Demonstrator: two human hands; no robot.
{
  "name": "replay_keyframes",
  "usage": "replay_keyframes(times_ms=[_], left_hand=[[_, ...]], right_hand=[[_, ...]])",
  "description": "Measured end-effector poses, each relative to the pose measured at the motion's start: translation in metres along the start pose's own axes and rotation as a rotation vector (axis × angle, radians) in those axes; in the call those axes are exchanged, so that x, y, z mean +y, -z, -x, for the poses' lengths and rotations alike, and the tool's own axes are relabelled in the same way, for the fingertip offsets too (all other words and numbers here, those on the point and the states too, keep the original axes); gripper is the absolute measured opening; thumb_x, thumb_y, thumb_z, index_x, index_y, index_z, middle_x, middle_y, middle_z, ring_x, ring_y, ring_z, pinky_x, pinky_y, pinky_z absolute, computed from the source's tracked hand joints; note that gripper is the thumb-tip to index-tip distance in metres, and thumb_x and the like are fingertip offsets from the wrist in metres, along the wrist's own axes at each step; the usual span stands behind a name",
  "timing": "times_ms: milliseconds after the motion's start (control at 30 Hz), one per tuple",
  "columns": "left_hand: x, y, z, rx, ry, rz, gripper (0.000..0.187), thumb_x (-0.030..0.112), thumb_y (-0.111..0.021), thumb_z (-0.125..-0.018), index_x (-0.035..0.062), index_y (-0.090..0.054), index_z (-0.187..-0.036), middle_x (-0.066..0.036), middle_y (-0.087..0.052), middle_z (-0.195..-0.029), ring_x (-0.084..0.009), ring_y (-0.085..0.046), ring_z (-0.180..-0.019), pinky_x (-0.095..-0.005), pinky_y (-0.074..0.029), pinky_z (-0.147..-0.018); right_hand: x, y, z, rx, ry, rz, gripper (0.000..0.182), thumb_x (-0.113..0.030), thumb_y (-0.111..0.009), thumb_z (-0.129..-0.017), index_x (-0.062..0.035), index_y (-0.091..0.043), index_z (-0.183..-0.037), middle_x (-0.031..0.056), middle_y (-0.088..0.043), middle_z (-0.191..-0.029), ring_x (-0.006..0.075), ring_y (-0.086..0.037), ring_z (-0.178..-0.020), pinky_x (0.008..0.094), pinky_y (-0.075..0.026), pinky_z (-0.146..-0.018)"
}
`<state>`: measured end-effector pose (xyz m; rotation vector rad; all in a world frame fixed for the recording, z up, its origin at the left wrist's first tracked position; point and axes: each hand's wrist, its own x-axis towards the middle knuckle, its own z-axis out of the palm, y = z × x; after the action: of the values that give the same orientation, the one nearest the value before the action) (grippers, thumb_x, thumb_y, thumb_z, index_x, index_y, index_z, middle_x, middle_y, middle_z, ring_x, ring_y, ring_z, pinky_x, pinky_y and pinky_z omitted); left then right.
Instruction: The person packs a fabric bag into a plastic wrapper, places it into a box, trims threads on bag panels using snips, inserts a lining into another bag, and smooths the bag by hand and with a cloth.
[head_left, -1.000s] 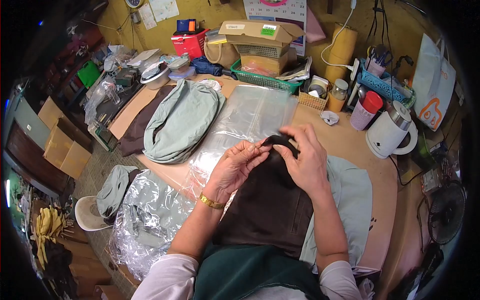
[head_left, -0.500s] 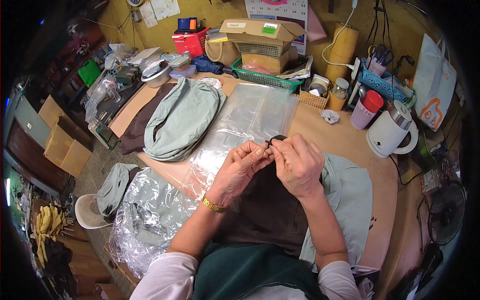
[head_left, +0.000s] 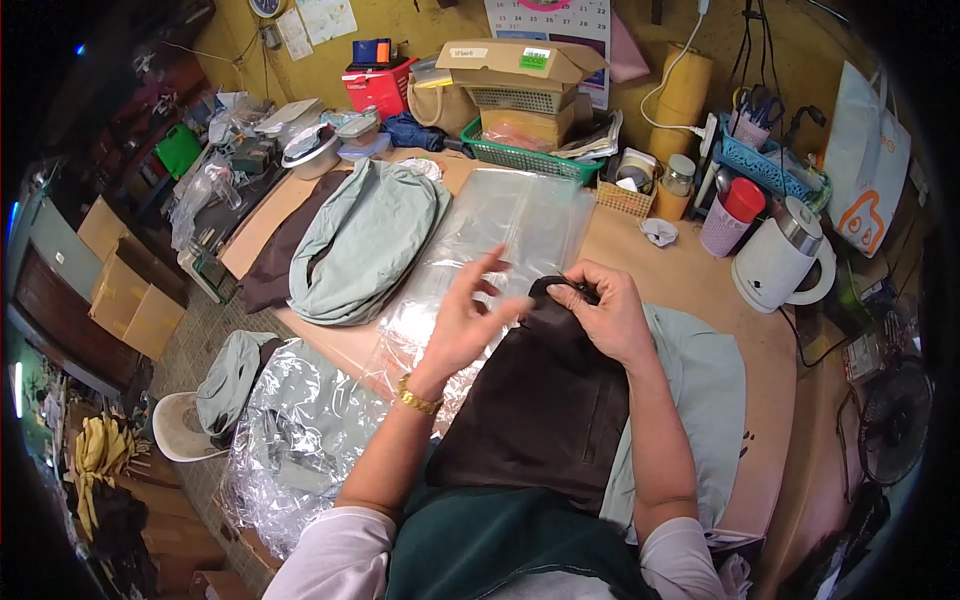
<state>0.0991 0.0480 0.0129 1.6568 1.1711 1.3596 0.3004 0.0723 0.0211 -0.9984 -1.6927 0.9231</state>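
Observation:
My right hand [head_left: 608, 312] pinches the top edge of a dark brown garment [head_left: 530, 410], which lies over the near part of the table toward my lap. Just left of that edge, my left hand [head_left: 468, 318] is off the cloth, fingers spread and slightly blurred, with nothing in it. Beneath and beyond it are clear plastic sheets [head_left: 500, 215]. A pale green garment [head_left: 695, 400] lies under and to the right of the brown one. Another pale green garment [head_left: 370, 240] is folded at the left, partly over dark brown cloth [head_left: 285, 250].
Along the back stand a green basket [head_left: 520, 158] with boxes, a wicker basket [head_left: 627, 200], a jar [head_left: 677, 178], a red-topped cup [head_left: 735, 215] and a white kettle [head_left: 780, 258]. Plastic-wrapped garments [head_left: 300, 430] are at the lower left beside a white chair [head_left: 180, 425].
My left hand has let go of the garment's edge and moved left, its fingers opening. My right hand has turned and keeps hold of the edge, and more brown cloth shows.

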Motion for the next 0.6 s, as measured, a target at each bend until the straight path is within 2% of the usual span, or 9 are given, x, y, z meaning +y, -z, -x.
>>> replay_keyframes(times_ms=[67,100,200,267,400,467,500,600], left_hand=[[-0.004,-0.008,-0.004,-0.176,0.117,0.069,0.029,0.014,-0.072,-0.087,-0.0011,-0.067,-0.11,-0.002,-0.068,-0.098,-0.0078,-0.055,-0.078,-0.0235,-0.048,-0.071],[-0.006,-0.013,-0.005,-0.135,0.114,0.159,0.015,0.012,-0.07,-0.089,-0.0024,-0.07,-0.095,0.0,-0.068,-0.081,-0.0057,-0.056,-0.069,-0.0227,-0.046,-0.068],[-0.007,-0.004,-0.008,-0.148,0.114,0.201,0.016,0.013,-0.069,-0.09,-0.0033,-0.069,-0.089,0.0,-0.068,-0.077,-0.0049,-0.057,-0.073,-0.022,-0.046,-0.068],[-0.006,0.002,-0.008,-0.121,0.094,0.125,0.017,0.014,-0.069,-0.091,-0.0025,-0.068,-0.088,0.0,-0.066,-0.077,-0.0047,-0.055,-0.072,-0.0216,-0.045,-0.067],[-0.003,0.008,-0.005,-0.065,0.136,0.242,0.021,0.02,-0.064,-0.095,0.0021,-0.062,-0.084,0.003,-0.059,-0.076,-0.0037,-0.049,-0.071,-0.0211,-0.04,-0.065],[-0.011,0.012,-0.004,-0.13,0.222,0.619,0.02,0.024,-0.061,-0.097,0.0073,-0.058,-0.086,0.006,-0.051,-0.074,-0.0041,-0.038,-0.062,-0.0199,-0.032,-0.059],[-0.009,0.013,-0.002,-0.124,0.251,0.694,0.022,0.025,-0.06,-0.098,0.0089,-0.054,-0.084,0.006,-0.047,-0.072,-0.0049,-0.037,-0.061,-0.0201,-0.031,-0.059],[-0.007,0.029,0.0,-0.095,0.271,0.68,0.022,0.026,-0.06,-0.098,0.0089,-0.055,-0.085,0.005,-0.048,-0.073,-0.0048,-0.038,-0.064,-0.0205,-0.031,-0.058]], right_hand=[[-0.003,0.0,0.002,-0.006,0.009,-0.065,0.019,-0.015,-0.072,-0.087,0.0015,-0.064,-0.082,0.0001,-0.062,-0.069,0.0047,-0.05,-0.065,0.0244,-0.043,-0.061],[-0.004,0.003,0.003,-0.005,0.008,-0.062,0.019,-0.015,-0.072,-0.087,0.0015,-0.064,-0.082,0.0001,-0.062,-0.069,0.0047,-0.05,-0.065,0.0244,-0.043,-0.061],[-0.007,0.011,0.001,0.031,-0.044,-0.02,0.02,-0.015,-0.072,-0.088,0.0012,-0.064,-0.081,-0.0009,-0.061,-0.067,0.004,-0.049,-0.065,0.0239,-0.042,-0.06],[-0.009,0.012,0.001,0.081,-0.018,-0.009,0.021,-0.016,-0.072,-0.088,0.0012,-0.064,-0.08,-0.0015,-0.059,-0.065,0.0038,-0.049,-0.063,0.024,-0.042,-0.058],[-0.006,0.014,-0.001,0.08,0.022,0.009,0.022,-0.017,-0.072,-0.088,0.0015,-0.064,-0.079,-0.0025,-0.058,-0.065,0.0039,-0.048,-0.063,0.0242,-0.041,-0.058],[-0.002,0.014,-0.001,0.099,0.023,0.007,0.022,-0.016,-0.072,-0.088,0.0019,-0.064,-0.08,-0.0024,-0.059,-0.066,0.0043,-0.048,-0.063,0.0245,-0.042,-0.059],[-0.002,0.015,-0.001,0.099,0.022,0.008,0.022,-0.016,-0.072,-0.088,0.0019,-0.064,-0.08,-0.0024,-0.059,-0.066,0.0043,-0.048,-0.063,0.0245,-0.042,-0.059],[-0.003,0.016,-0.001,0.142,0.02,-0.012,0.02,-0.015,-0.072,-0.088,0.002,-0.064,-0.081,-0.0019,-0.061,-0.067,0.0048,-0.049,-0.063,0.0252,-0.043,-0.06]])
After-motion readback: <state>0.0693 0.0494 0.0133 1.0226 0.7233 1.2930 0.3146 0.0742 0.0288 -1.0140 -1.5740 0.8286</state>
